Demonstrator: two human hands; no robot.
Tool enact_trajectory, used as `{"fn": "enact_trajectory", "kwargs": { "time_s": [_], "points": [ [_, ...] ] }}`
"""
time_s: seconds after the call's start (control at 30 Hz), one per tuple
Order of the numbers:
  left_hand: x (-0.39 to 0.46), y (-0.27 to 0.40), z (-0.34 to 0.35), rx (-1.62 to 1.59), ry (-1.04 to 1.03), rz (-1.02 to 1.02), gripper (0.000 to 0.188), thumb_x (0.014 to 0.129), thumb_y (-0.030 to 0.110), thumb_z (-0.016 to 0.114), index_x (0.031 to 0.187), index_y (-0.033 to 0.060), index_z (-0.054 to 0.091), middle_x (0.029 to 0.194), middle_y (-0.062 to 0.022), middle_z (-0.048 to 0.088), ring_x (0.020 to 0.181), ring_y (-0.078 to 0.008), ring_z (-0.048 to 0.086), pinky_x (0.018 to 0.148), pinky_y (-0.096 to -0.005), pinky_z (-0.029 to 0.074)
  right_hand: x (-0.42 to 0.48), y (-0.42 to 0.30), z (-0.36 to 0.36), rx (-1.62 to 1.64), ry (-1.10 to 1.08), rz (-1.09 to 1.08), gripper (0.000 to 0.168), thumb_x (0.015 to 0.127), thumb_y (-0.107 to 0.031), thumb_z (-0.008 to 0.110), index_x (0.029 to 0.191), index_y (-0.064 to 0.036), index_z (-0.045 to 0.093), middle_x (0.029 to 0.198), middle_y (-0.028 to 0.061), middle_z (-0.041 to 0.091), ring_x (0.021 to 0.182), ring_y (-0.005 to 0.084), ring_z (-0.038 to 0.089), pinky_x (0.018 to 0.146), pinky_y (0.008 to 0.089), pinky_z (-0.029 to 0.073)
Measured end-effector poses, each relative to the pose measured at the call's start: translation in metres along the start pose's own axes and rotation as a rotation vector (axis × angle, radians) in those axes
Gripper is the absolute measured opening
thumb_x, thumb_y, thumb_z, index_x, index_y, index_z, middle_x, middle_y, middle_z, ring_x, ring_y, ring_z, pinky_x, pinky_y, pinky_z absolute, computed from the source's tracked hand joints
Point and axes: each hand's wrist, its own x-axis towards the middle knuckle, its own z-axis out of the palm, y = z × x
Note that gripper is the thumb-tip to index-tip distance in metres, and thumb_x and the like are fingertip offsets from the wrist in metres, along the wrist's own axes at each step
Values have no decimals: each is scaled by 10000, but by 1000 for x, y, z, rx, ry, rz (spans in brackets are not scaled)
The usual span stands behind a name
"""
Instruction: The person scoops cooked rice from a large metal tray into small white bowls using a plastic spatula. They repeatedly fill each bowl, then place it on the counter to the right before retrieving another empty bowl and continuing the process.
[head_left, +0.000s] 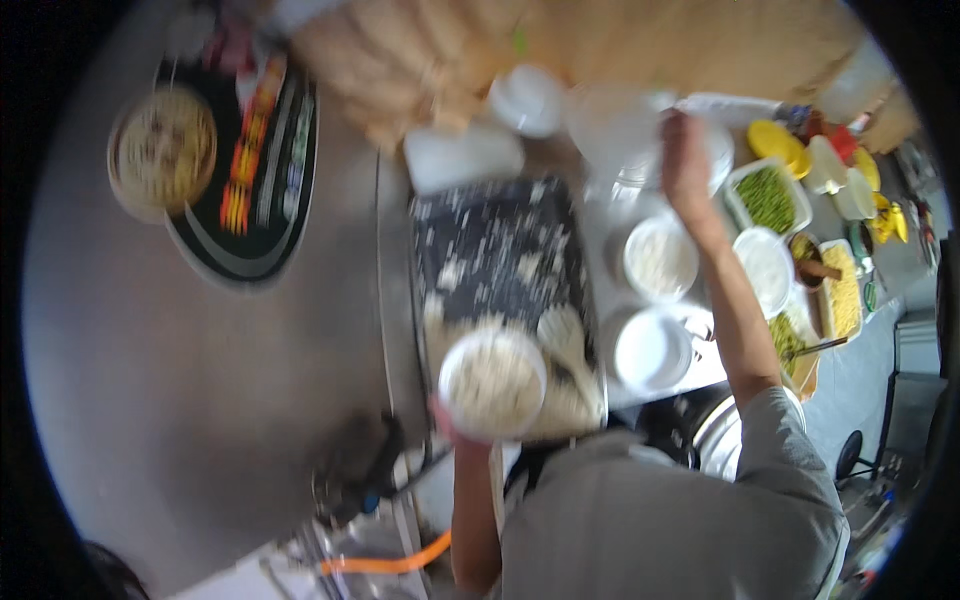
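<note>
My left hand (442, 420) holds a round white bowl (491, 386) filled with what looks like cooked white rice. Beneath the bowl is a dark rectangular tray (487, 232), with grains scattered over its far part and a thicker layer at its near end. A pale slotted spatula (570, 352) lies along the tray's right side. My right hand (684, 154) is stretched far forward over white and clear plastic containers; blur hides its fingers and whether it grips anything. Below that arm stand a white tub with pale contents (660, 259) and another white tub (652, 350).
Chopped greens fill a white container (765, 199) on the right, beside yellow lids (776, 142). Farther right is a tray of yellow shreds (841, 289). A white box (463, 157) sits behind the tray. Steel surface (315, 337) spreads left; an orange hose (386, 562) lies below.
</note>
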Motion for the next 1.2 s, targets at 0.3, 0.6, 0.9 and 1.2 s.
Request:
{"fn": "enact_trajectory", "kwargs": {
  "time_s": [0.3, 0.6, 0.9, 1.2],
  "points": [
    [41, -29, 39, -54, -8, -14, 955, 857, 792, 280, 1482, 71, 309, 1487, -129, 396, 1344, -292, 411, 1117, -452, 340, -258, -90, 4, 1394, -452, 1642, 308, 928, -352, 640, 1106, -105, 590, 891, 11, 602, 728, 112, 561, 641, 263, 481],
    [36, -35, 42, -46, -110, -53, 862, 925, 707, 289, 1469, 40, 322, 1475, -133, 408, 1345, -285, 407, 1118, -444, 330, -225, -152, -10, 1264, -303, 1417, 456, 950, -197, 622, 1341, -28, 458, 1174, 97, 604, 1025, 203, 611, 872, 347, 540],
    [36, -35, 36, 286, -57, -61, 568, 1031, 434, 372, 1414, 15, 380, 1409, -142, 469, 1277, -266, 480, 1076, -412, 381, -253, -133, -3, 1206, -281, 1493, 457, 969, -409, 577, 1173, -3, 622, 1029, 60, 650, 906, 140, 587, 783, 288, 515],
    [79, -66, 89, 520, -49, -156, 585, 995, 468, 474, 1412, 67, 384, 1378, -126, 472, 1184, -222, 545, 1018, -398, 425, -216, -60, -47, 1173, -389, 1462, 513, 762, -119, 820, 1198, 20, 589, 1099, 164, 683, 940, 257, 692, 824, 385, 591]
  ]
}}
